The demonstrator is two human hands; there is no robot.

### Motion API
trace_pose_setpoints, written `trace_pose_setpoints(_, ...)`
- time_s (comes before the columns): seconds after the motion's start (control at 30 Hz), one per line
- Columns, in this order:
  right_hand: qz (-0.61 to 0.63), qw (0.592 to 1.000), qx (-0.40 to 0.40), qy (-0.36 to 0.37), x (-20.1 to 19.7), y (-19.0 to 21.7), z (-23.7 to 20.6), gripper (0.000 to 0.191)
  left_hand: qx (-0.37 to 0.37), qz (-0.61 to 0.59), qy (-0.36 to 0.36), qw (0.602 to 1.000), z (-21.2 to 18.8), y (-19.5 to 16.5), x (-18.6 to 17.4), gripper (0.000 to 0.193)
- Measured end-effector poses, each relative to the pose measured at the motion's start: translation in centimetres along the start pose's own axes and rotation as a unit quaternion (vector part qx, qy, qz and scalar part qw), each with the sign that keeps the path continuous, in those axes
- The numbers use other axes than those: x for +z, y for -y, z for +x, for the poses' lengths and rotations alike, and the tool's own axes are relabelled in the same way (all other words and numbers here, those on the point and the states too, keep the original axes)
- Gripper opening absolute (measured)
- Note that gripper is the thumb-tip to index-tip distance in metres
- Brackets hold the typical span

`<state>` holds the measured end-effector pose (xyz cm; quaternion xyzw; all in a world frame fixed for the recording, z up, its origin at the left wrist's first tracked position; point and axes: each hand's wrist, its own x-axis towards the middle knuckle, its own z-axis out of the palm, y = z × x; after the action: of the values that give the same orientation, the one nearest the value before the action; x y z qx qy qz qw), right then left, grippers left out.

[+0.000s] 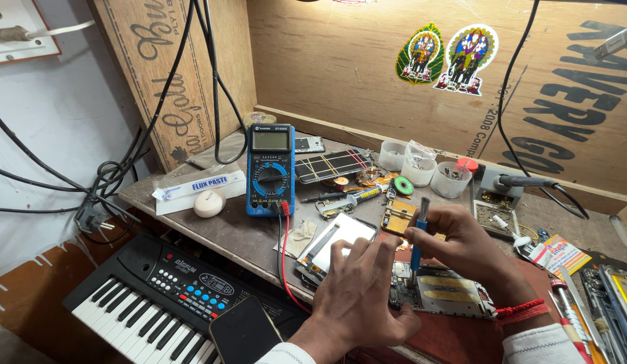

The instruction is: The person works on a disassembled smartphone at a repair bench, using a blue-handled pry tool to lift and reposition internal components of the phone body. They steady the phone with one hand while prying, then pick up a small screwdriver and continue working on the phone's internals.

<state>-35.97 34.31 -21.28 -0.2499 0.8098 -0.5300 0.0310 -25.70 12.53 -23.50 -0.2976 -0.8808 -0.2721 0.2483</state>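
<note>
- Plywood panels [367, 81] wall in the back of my bench, with two bright stickers [448, 57] in the upper middle of the frame; at the far upper left a socket plate [13, 30] sits on a pale painted wall, and black cables [111, 168] hang down from it in a tangle.
- Lower left, below the bench edge, a small black keyboard [152, 296] lies slantwise, and a dark phone [245, 330] rests on its right end.
- On the worn grey benchtop [226, 229], left of centre, a white tube of paste [202, 183] lies with a white oval piece [209, 203] just beside it; next comes a blue multimeter [270, 170] standing tilted back, its red and black leads running down over the bench edge.
- Behind the meter a dark phone bound with rubber bands [330, 166] lies flat, and to its right stand three small clear tubs [421, 168] of parts.
- At centre, my left hand [357, 286] lies with fingers spread and flat, pressing down beside a white screen panel [337, 239].
- My right hand [462, 249] has its fingers pinched around a blue-handled screwdriver [417, 243], held upright with its tip down on the opened phone frame [438, 290], which lies just right of centre, low in the frame, on a red mat.
- Far right, a soldering iron [529, 180] rests in its stand, and loose tools [596, 303] crowd the lower right corner.
</note>
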Motion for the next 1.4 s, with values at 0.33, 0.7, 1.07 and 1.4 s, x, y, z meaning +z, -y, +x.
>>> trace_pose_setpoints(0.33, 0.002, 1.000, 0.011, 0.018, 0.01, 0.54, -0.18, 0.020, 0.011, 0.006, -0.014, 1.000, 0.06, -0.04, 0.02, 0.088)
trace_pose_setpoints(0.7, -0.046, 0.998, -0.034, -0.005, 0.11, 0.75, -0.11, 0.020, -0.004, 0.000, 0.001, 1.000, -0.02, -0.10, 0.06, 0.088)
trace_pose_setpoints(1.07, -0.073, 0.995, -0.060, -0.016, 0.29, 0.77, -0.08, 0.023, -0.005, 0.007, 0.004, 1.000, 0.04, -0.14, -0.12, 0.088)
trace_pose_setpoints(1.4, -0.048, 0.996, -0.069, -0.002, 0.16, 0.59, 0.10, 0.023, -0.007, 0.002, 0.004, 1.000, 0.14, -0.23, -0.07, 0.088)
